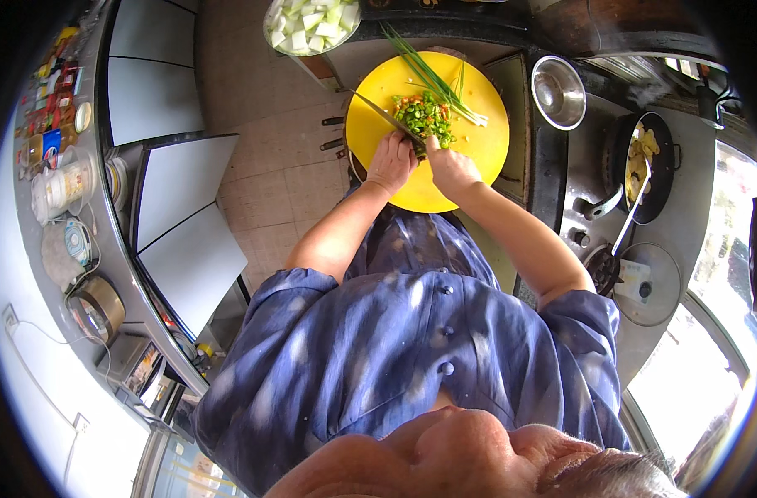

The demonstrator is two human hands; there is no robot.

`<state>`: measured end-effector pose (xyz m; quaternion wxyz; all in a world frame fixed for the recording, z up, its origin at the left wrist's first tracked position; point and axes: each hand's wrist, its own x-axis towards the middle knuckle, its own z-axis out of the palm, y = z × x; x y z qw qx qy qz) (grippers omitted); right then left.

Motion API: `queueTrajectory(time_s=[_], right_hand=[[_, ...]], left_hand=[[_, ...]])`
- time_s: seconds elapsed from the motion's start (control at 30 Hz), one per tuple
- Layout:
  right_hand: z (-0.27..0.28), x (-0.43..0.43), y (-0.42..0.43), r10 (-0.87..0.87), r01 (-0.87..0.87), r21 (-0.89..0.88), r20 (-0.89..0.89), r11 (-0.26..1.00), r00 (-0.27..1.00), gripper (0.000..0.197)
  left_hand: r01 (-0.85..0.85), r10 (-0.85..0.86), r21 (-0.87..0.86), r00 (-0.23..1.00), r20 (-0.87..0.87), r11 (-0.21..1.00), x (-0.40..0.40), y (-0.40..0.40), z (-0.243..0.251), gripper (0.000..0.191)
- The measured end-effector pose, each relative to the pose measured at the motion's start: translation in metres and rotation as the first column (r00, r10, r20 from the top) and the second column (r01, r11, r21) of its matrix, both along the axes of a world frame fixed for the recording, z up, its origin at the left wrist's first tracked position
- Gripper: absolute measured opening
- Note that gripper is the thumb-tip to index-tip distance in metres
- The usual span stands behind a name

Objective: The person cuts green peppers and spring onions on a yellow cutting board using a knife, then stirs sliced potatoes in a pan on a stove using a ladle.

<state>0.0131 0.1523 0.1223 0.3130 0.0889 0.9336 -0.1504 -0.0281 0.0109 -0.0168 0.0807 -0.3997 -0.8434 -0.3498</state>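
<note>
In the head view, my right hand grips a knife near its handle end, the handle mostly hidden in the fist. Its long blade slants across the round yellow cutting board, tip toward the far left. My left hand lies at the near side of the blade with fingers bent; whether it pinches the blade or something under it is hidden. Just beyond the blade is a pile of chopped green and orange vegetables. Whole scallions lie past the pile, white ends toward the right.
A bowl of cut pale green chunks stands at the far left. To the right are an empty steel bowl, a frying pan with yellow slices and a white spatula, and a glass lid. Cabinet doors stand at left.
</note>
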Motion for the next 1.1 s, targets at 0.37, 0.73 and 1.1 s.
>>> queueTrajectory(time_s=[0.37,0.73,1.1], right_hand=[[0.023,-0.021,-0.001,0.006,-0.005,-0.048,0.033,0.999,0.999,0.033],[-0.019,-0.01,-0.003,-0.073,0.07,-0.041,-0.096,0.997,0.993,0.033],[0.014,0.025,-0.001,-0.01,0.007,-0.034,-0.07,0.999,0.998,0.031]], left_hand=[[0.019,-0.016,-0.072,0.999,0.041,0.997,0.003,-0.004,-0.011,0.03],[0.032,-0.026,-0.078,0.997,0.077,0.996,0.002,-0.004,-0.005,0.031],[0.107,-0.106,0.01,0.994,-0.04,0.994,0.005,-0.019,0.007,0.035]])
